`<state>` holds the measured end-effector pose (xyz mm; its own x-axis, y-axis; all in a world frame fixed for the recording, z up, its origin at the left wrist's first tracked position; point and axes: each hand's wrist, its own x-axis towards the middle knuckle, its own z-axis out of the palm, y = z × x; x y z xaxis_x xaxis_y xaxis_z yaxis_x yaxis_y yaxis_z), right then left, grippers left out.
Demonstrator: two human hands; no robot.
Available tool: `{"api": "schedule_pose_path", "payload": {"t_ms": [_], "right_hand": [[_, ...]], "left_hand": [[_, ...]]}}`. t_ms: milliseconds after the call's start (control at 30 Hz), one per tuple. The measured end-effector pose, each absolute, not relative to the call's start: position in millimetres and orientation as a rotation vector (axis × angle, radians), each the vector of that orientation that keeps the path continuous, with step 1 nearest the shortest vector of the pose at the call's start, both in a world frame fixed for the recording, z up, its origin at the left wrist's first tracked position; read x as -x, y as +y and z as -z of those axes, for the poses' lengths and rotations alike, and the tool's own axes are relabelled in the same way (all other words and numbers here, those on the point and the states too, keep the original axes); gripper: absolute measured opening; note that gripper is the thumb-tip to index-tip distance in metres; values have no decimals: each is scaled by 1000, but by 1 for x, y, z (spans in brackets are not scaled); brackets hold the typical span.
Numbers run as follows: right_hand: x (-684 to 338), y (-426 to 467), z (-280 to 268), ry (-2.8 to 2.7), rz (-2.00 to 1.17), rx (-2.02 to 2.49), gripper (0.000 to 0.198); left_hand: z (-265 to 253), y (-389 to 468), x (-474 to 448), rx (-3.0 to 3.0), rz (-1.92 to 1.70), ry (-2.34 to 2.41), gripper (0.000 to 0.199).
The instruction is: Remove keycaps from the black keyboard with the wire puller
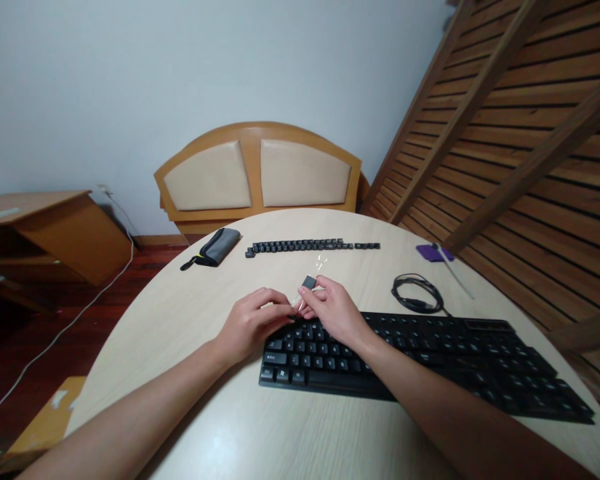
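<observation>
A black keyboard (430, 363) lies on the round pale table (180, 313), with some keys gone from its top left rows. My right hand (333, 310) rests over that corner and grips a clear keycap puller with a dark keycap (309, 282) in its tip. My left hand (253, 320) sits just left of the keyboard, its fingertips meeting the lower end of the puller. A row of removed black keycaps (313, 246) is lined up further back on the table.
A grey pouch (215, 247) lies at the back left. The keyboard's coiled black cable (417, 294) sits at the right, with a purple item and a white strip (433, 253) beyond it. A wooden headboard (257, 175) and slatted frame (520, 133) stand behind.
</observation>
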<state>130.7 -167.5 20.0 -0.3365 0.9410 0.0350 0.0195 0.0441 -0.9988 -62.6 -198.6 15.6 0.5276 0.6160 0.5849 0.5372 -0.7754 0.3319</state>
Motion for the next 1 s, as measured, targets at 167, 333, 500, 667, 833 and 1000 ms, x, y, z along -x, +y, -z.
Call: {"api": "schedule_pose_path", "payload": {"t_ms": [167, 333, 500, 667, 833, 1000], "right_hand": [[-129, -168, -19, -1460, -1411, 1050, 23], [-127, -169, -17, -1490, -1397, 1035, 23], [-128, -169, -14, -1515, -1390, 1003, 22], [-128, -169, -14, -1525, -1370, 1015, 21], [-127, -169, -14, -1521, -1394, 1015, 19], [-128, -170, -14, -1524, -1402, 1023, 17]], "left_hand": [[-20, -198, 64, -2634, -1169, 1029, 17], [-29, -167, 74, -2451, -1317, 1350, 16], [-21, -109, 97, -2534, -1139, 1777, 14], [-4, -79, 112, -2549, -1002, 1982, 16], [5, -70, 119, -2520, -990, 2049, 15], [8, -66, 123, -2507, -964, 2085, 16]]}}
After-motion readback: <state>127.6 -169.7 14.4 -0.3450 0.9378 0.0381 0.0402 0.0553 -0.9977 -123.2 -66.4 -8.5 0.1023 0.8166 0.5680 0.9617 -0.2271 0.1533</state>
